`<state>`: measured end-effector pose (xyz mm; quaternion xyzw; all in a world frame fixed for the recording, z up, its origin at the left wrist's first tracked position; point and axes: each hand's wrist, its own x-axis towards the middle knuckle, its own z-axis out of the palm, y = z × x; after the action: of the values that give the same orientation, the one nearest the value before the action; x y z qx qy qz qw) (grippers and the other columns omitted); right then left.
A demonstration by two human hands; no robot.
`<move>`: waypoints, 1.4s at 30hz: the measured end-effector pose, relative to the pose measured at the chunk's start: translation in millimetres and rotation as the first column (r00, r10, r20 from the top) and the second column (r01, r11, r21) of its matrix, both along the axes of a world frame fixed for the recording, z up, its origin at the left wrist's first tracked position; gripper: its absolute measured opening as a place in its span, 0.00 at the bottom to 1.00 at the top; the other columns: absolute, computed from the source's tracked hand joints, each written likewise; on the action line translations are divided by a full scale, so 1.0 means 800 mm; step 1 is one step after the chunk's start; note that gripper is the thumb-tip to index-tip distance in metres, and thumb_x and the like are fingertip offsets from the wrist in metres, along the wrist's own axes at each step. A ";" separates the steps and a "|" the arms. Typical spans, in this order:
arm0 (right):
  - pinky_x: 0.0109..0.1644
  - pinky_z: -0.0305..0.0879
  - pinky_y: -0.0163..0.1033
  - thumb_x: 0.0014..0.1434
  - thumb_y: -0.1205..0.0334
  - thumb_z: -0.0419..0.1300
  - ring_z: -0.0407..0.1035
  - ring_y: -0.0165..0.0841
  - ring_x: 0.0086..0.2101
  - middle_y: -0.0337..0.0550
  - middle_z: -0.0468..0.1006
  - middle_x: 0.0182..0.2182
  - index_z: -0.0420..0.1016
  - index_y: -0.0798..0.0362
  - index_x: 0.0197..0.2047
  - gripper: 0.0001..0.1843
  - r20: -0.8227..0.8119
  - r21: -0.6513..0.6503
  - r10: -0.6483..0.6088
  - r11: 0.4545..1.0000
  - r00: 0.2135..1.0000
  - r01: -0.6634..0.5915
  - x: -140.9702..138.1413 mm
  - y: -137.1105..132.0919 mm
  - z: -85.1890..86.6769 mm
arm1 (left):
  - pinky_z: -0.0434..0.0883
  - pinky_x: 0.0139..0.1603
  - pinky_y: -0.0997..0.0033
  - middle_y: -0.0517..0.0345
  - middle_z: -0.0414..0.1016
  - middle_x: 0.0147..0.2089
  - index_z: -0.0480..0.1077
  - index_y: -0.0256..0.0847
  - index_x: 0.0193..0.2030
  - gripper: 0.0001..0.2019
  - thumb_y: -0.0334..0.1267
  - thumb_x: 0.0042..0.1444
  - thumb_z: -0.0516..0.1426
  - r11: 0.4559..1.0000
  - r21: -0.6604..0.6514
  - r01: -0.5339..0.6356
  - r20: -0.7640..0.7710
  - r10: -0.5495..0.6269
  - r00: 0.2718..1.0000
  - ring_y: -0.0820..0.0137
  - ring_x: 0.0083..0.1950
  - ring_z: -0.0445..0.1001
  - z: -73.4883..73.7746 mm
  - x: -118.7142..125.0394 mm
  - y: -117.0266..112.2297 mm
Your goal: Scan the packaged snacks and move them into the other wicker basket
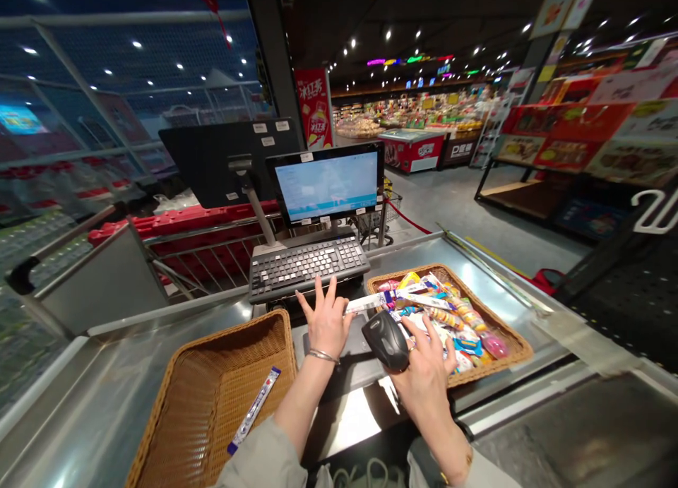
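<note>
My left hand [327, 325] is in front of the keyboard [310, 265], its outer fingers spread. Between its thumb and index finger it pinches one end of a slim white-and-purple candy stick [365, 304]. My right hand [426, 368] is closed around a black handheld barcode scanner [385, 340], whose head points left toward that stick; its grip is mostly hidden. Under and beyond the right hand, a wicker basket [522, 350] holds many wrapped sweets [460, 311]. At left, another wicker basket [185, 375] contains a single similar candy stick [255, 410].
A lit monitor [328, 184] stands behind the keyboard, with a second dark screen [227, 159] seen from its back. The metal counter [121, 347] runs under both baskets. Beyond it are a shopping cart [212, 244] and stacked red boxes [577, 121].
</note>
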<state>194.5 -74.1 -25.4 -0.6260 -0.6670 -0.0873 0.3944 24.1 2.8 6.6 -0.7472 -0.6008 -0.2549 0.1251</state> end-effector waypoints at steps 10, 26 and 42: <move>0.64 0.37 0.61 0.52 0.57 0.62 0.56 0.49 0.61 0.46 0.75 0.53 0.75 0.50 0.38 0.10 0.103 0.118 -0.092 0.990 0.990 0.080 0.039 0.006 -0.015 | 0.26 0.63 0.23 0.54 0.59 0.70 0.74 0.45 0.35 0.03 0.38 0.54 0.63 0.991 -0.054 0.122 -0.019 -0.123 0.992 0.45 0.73 0.45 -0.023 0.042 0.015; 0.63 0.40 0.59 0.56 0.55 0.60 0.56 0.49 0.61 0.47 0.76 0.52 0.75 0.51 0.35 0.09 0.012 0.080 -0.254 0.964 0.967 0.253 0.082 -0.004 -0.002 | 0.30 0.62 0.20 0.57 0.60 0.69 0.74 0.49 0.37 0.06 0.36 0.52 0.64 0.962 -0.085 0.261 -0.062 -0.266 0.962 0.46 0.73 0.45 -0.037 0.088 0.036; 0.63 0.40 0.59 0.58 0.52 0.54 0.57 0.47 0.60 0.48 0.77 0.50 0.74 0.51 0.40 0.14 -0.043 0.080 -0.433 0.897 0.900 0.435 0.124 -0.004 -0.011 | 0.31 0.64 0.22 0.65 0.57 0.71 0.74 0.56 0.43 0.08 0.43 0.56 0.62 0.872 -0.047 0.488 -0.132 -0.489 0.862 0.48 0.74 0.44 -0.053 0.125 0.060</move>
<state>294.1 -77.2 -34.3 -0.7420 -0.5014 -0.1948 0.4000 124.0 51.2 -36.2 -0.8917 -0.3832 -0.2219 0.0938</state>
